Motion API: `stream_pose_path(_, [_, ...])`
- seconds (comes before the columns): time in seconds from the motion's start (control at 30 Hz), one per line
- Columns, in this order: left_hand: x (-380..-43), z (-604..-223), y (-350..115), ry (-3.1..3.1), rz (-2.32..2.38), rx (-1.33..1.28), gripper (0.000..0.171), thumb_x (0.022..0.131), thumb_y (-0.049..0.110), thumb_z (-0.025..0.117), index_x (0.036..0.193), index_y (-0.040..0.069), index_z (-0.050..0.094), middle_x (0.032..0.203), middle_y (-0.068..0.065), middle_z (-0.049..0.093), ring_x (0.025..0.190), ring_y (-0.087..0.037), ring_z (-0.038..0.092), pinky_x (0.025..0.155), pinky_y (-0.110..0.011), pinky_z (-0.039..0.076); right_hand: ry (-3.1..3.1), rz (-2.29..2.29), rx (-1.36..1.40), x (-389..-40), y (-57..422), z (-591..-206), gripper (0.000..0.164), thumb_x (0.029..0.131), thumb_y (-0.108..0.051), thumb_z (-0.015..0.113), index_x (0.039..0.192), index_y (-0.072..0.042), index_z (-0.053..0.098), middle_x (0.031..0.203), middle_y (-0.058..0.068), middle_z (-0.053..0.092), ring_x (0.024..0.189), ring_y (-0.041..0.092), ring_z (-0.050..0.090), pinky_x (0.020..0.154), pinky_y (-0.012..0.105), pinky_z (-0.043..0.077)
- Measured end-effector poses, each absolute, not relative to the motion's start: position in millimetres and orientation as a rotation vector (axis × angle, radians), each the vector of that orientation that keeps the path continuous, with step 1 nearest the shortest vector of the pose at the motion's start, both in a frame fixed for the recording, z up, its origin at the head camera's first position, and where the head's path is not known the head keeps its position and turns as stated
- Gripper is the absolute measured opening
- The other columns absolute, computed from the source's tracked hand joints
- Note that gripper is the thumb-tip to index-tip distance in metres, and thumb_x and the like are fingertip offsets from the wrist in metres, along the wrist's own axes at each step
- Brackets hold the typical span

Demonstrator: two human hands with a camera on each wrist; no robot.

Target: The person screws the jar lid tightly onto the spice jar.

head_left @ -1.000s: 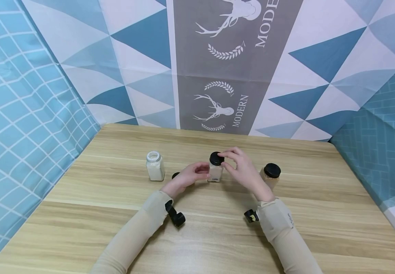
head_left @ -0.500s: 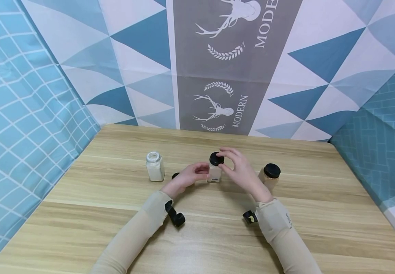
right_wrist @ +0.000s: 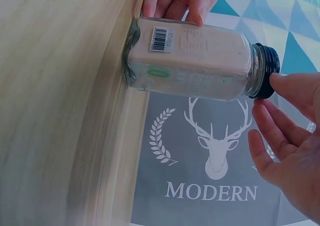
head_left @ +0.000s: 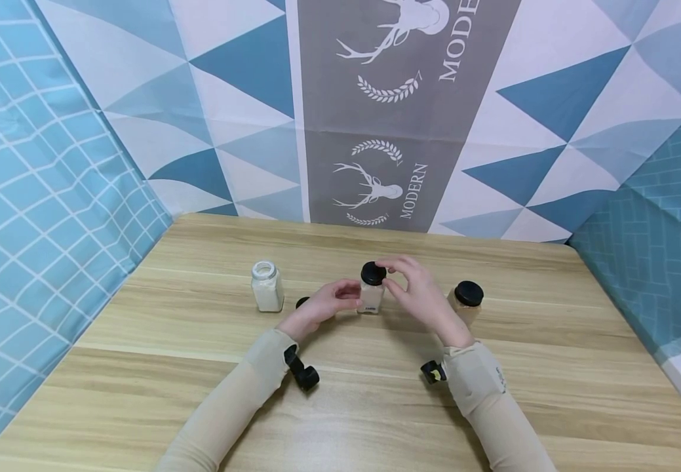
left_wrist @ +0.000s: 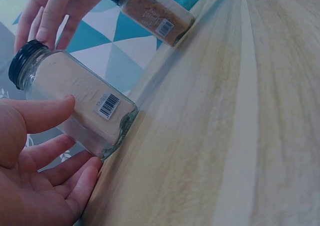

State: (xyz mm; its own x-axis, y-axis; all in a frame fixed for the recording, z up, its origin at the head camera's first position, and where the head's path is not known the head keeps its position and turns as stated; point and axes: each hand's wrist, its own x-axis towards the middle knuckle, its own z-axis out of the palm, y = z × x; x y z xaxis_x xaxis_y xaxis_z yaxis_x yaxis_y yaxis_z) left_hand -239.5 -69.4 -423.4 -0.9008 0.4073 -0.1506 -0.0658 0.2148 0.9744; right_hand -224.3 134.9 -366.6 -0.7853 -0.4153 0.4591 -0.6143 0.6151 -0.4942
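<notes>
A square glass spice jar (head_left: 371,299) of pale powder stands upright on the table, its barcode label showing in both wrist views. My left hand (head_left: 332,302) holds its body from the left, thumb on one side and fingers on the other. At the top, my right hand (head_left: 419,293) pinches the black lid (right_wrist: 266,71) between thumb and fingers. The lid sits on the jar's neck, with some glass thread visible below it. Partly hidden behind my left hand is a small black round thing (head_left: 302,301).
To the left stands a lidless glass jar (head_left: 268,290) of white powder. Right of my right hand, a black-lidded jar (head_left: 468,295) holds brownish contents, partly hidden by that hand. The wooden table (head_left: 364,406) meets a patterned backdrop (head_left: 246,131) behind.
My right thumb and fingers shift slightly round the lid, and the right wrist dips nearer and then returns. My left hand and the jar stay in place.
</notes>
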Motion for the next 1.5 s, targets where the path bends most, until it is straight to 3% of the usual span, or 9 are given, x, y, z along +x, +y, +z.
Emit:
stream_pose_path(0.2, [-239, -423, -70, 2.13, 1.723, 0.311, 0.051, 0.086, 0.014, 0.062, 0.131, 0.002, 0.044, 0.128, -0.014, 0.051, 0.118, -0.027, 0.048, 0.1, -0.038, 0.038, -2.528, 0.952, 0.828, -225, 135, -367, 0.032, 0.083, -0.01, 0.064, 0.115, -0.009, 0.061, 0.107, 0.006, 0.06, 0.093, 0.019, 0.056, 0.082, 0.04, 0.048])
stream_pose_path(0.33, [-239, -425, -71, 2.128, 1.724, 0.311, 0.051, 0.085, 0.015, 0.063, 0.132, 0.002, 0.044, 0.128, -0.014, 0.051, 0.118, -0.027, 0.048, 0.1, -0.038, 0.038, -2.53, 0.932, 0.821, -226, 135, -368, 0.04, 0.082, -0.013, 0.066, 0.12, -0.007, 0.057, 0.103, 0.007, 0.059, 0.094, 0.021, 0.056, 0.084, 0.04, 0.047])
stream_pose_path(0.6, [-239, -423, -70, 2.125, 1.721, 0.314, 0.052, 0.085, 0.015, 0.063, 0.132, 0.002, 0.043, 0.129, -0.014, 0.051, 0.119, -0.027, 0.047, 0.101, -0.039, 0.037, -2.576, 0.971, 0.791, -224, 128, -369, 0.061, 0.084, -0.022, 0.066, 0.136, -0.006, 0.038, 0.125, 0.011, 0.049, 0.111, 0.027, 0.051, 0.095, 0.041, 0.042])
stream_pose_path(0.83, [-239, -423, -70, 2.134, 1.711, 0.321, 0.052, 0.086, 0.017, 0.063, 0.132, 0.003, 0.044, 0.13, -0.013, 0.05, 0.12, -0.027, 0.047, 0.102, -0.039, 0.036, -2.536, 1.011, 0.869, -224, 124, -372, 0.061, 0.085, -0.017, 0.064, 0.137, -0.004, 0.034, 0.13, 0.013, 0.046, 0.117, 0.026, 0.05, 0.102, 0.039, 0.036])
stream_pose_path(1.5, [-240, -424, -70, 2.122, 1.726, 0.313, 0.051, 0.085, 0.013, 0.063, 0.131, 0.003, 0.045, 0.128, -0.014, 0.052, 0.119, -0.027, 0.048, 0.101, -0.039, 0.037, -2.499, 0.98, 0.877, -225, 131, -368, 0.048, 0.082, -0.008, 0.066, 0.126, -0.001, 0.048, 0.117, 0.012, 0.06, 0.1, 0.025, 0.056, 0.087, 0.039, 0.047])
